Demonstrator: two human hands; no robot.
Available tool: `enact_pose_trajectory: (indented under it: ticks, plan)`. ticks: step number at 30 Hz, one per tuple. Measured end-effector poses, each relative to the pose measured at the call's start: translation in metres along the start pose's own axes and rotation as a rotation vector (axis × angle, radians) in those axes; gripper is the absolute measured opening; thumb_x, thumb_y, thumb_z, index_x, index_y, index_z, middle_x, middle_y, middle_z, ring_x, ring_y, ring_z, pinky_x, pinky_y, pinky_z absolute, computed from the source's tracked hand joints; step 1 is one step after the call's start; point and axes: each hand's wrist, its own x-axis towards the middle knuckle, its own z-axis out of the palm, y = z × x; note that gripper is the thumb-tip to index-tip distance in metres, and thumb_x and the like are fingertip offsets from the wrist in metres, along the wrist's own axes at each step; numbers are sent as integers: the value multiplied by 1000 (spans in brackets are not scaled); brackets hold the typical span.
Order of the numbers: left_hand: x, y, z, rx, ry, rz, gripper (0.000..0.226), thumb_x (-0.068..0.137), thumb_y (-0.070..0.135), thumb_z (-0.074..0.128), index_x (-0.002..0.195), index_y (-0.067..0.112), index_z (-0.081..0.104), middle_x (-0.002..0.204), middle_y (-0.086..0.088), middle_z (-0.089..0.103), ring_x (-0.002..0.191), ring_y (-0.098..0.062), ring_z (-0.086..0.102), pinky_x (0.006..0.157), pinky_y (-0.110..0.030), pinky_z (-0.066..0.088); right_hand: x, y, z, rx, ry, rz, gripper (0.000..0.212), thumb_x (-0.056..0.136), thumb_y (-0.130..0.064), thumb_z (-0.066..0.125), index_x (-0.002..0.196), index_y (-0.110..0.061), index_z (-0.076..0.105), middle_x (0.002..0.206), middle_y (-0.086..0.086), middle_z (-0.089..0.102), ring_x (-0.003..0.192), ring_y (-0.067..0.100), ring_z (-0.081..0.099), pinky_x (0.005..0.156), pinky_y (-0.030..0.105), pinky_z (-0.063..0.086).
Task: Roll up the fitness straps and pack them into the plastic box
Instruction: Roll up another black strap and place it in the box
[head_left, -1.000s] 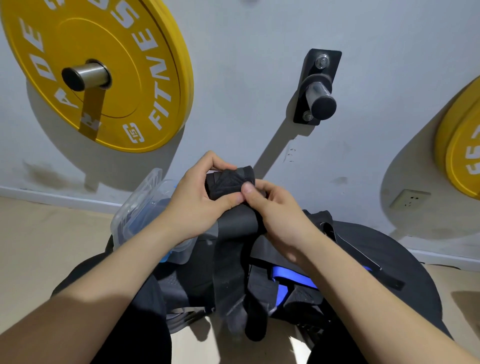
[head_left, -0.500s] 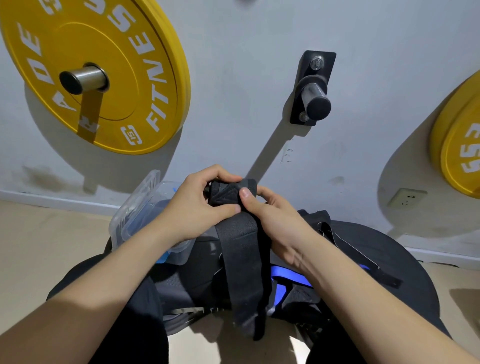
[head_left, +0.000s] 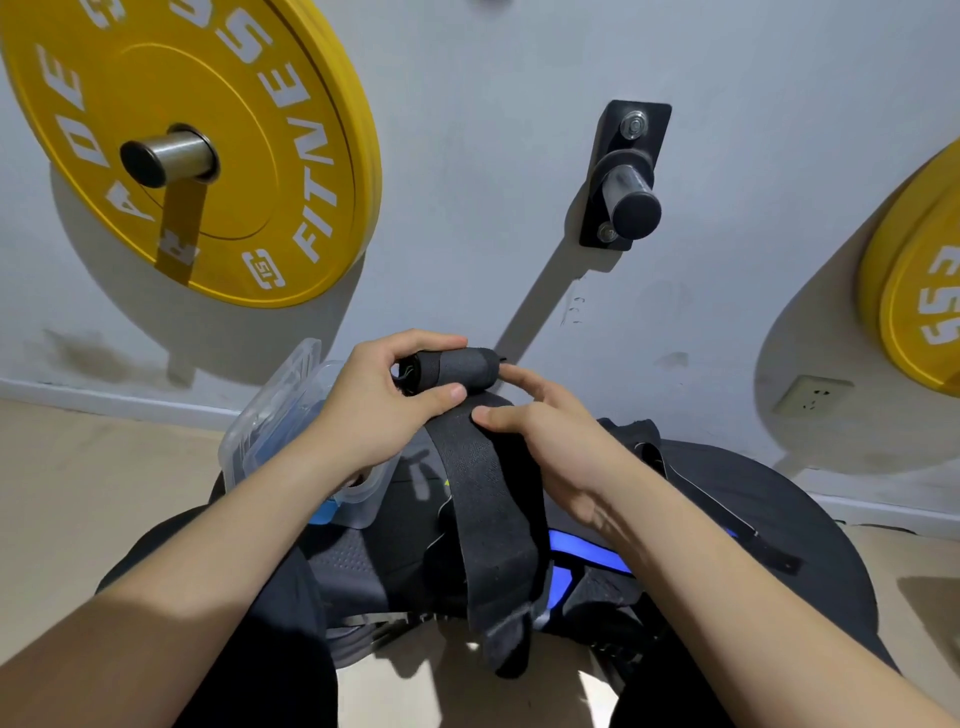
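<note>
A black fitness strap is partly rolled. Its tight roll sits at the top and the flat tail hangs down over my lap. My left hand grips the roll's left end between thumb and curled fingers. My right hand touches the roll's right end with its forefinger while the thumb presses on the flat strap just below. The clear plastic box stands open behind my left wrist, with something blue inside. More black and blue straps lie on my lap under my right forearm.
A yellow weight plate hangs on a wall peg at upper left, another yellow plate at the right edge. A bare black peg juts from the wall above my hands. A thin black strap trails right across a dark round seat.
The roll has turned tighter and narrower. My right hand has loosened from pinching the roll to touching its right end with the forefinger, thumb on the tail.
</note>
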Motion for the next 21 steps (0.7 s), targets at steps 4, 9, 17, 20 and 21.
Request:
enact_pose_trajectory:
  ticks: [4, 9, 17, 20, 21]
  plan:
    - [0, 4, 1, -83, -23, -39, 16, 102, 21, 75, 114, 25, 84, 115, 11, 81, 112, -7, 74, 97, -33, 60, -2, -1, -2, 33, -31, -17, 49, 97, 1, 64, 139, -25, 64, 115, 19, 80, 110, 36, 78, 102, 50, 60]
    - [-2, 7, 5, -36, -64, -9, 34, 94, 12, 82, 126, 23, 77, 120, 5, 78, 109, -6, 75, 95, -23, 60, 4, 6, 0, 14, 112, -10, 50, 98, -15, 69, 147, -14, 57, 131, 18, 74, 122, 34, 72, 111, 51, 54]
    - [-5, 6, 1, -221, -229, -94, 46, 94, 10, 81, 136, 21, 67, 123, -1, 77, 113, -12, 75, 87, -21, 60, -4, 0, 0, -68, 18, -100, 43, 112, -38, 55, 123, -3, 76, 118, 19, 80, 115, 35, 76, 111, 53, 54]
    - [-8, 7, 4, -314, -263, -97, 40, 101, 19, 73, 139, 25, 60, 119, 3, 77, 109, -13, 76, 78, -25, 62, -6, 1, 2, -96, 45, -163, 40, 113, -34, 54, 123, -1, 75, 116, 20, 79, 115, 37, 76, 111, 55, 54]
    - [-8, 8, 5, -291, -251, -73, 39, 103, 16, 71, 139, 26, 61, 117, 6, 78, 106, -11, 76, 75, -24, 62, -6, 1, 3, -110, 54, -172, 37, 112, -34, 56, 125, -4, 74, 116, 19, 80, 113, 36, 77, 109, 55, 55]
